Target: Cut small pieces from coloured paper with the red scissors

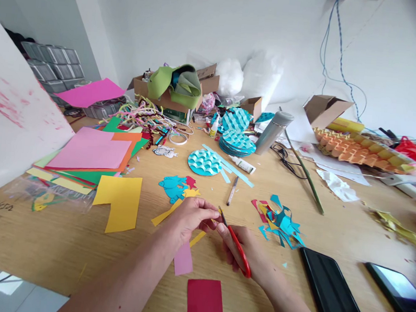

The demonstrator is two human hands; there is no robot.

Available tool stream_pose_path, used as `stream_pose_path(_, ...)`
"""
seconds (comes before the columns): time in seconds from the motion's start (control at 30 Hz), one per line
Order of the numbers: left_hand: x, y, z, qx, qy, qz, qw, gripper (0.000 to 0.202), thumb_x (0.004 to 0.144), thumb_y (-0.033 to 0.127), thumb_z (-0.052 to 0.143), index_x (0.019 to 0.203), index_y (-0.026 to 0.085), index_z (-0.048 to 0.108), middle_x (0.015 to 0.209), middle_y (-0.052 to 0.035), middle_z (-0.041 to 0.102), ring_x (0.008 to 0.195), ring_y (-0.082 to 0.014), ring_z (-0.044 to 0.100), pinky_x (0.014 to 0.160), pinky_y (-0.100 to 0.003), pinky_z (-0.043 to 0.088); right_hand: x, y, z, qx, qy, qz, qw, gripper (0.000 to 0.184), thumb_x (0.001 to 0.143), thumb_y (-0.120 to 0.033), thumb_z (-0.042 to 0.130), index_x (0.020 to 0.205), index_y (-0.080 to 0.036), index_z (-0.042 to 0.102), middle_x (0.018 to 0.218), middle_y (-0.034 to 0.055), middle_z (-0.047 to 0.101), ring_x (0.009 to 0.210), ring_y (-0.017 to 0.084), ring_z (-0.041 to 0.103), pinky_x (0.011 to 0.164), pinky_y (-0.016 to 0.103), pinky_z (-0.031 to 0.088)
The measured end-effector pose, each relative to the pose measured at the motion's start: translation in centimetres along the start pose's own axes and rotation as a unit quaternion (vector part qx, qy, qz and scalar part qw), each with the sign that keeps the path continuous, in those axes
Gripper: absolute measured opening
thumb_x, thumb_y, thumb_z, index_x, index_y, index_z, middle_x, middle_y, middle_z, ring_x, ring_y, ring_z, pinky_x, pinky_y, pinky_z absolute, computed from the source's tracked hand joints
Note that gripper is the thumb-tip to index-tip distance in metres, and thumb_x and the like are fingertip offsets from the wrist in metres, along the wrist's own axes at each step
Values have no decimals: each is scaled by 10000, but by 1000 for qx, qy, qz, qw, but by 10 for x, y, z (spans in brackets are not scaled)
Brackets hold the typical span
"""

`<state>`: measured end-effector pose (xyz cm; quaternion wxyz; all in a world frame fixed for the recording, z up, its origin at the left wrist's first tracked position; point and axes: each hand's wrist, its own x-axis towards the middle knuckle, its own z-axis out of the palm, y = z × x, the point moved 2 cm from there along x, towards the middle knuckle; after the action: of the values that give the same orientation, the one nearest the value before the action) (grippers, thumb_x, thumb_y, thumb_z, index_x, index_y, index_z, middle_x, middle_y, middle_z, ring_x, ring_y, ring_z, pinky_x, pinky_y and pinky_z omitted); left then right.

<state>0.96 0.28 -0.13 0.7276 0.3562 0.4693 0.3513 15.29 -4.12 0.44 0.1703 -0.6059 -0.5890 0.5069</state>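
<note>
My right hand (243, 249) is closed round the red handles of a pair of scissors (235, 242), whose blades point up and to the left. My left hand (190, 216) pinches a small yellow paper piece (197, 238) right at the blade tips. Both hands hover over the wooden table (332, 223). A pink paper strip (183, 260) and a dark red rectangle (205, 302) lie just below my hands. Blue, red and yellow cut-outs (176, 187) lie just beyond my left hand.
Paper scraps (278, 221) lie right of my hands, a pen (232, 190) beyond. A yellow sheet (120, 202) and stacked coloured sheets (89, 154) lie left. Blue scalloped discs (204, 162), glue, a grey bottle (272, 132), boxes and two dark devices (334, 295) crowd the table.
</note>
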Motion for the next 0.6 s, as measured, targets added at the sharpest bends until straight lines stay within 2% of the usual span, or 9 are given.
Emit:
stream_pose_path(0.33,1,-1,-1,1,-5,-1,1000,171,584,234,713,697,116,664,723,-69,704,525,-87,576,477,-199,369,-1,-2,1,12,7,24,1000,580,767,-716,459,551,-178,452,405,-21,488,313,80,444,311,171,290)
stream_pose_path(0.6,0,-1,0,-8,-11,-6,1000,227,567,268,752,715,126,653,735,-66,700,535,-97,582,476,-206,373,2,3,1,23,10,23,999,545,788,-679,469,560,-185,445,396,-32,484,303,76,428,305,171,299)
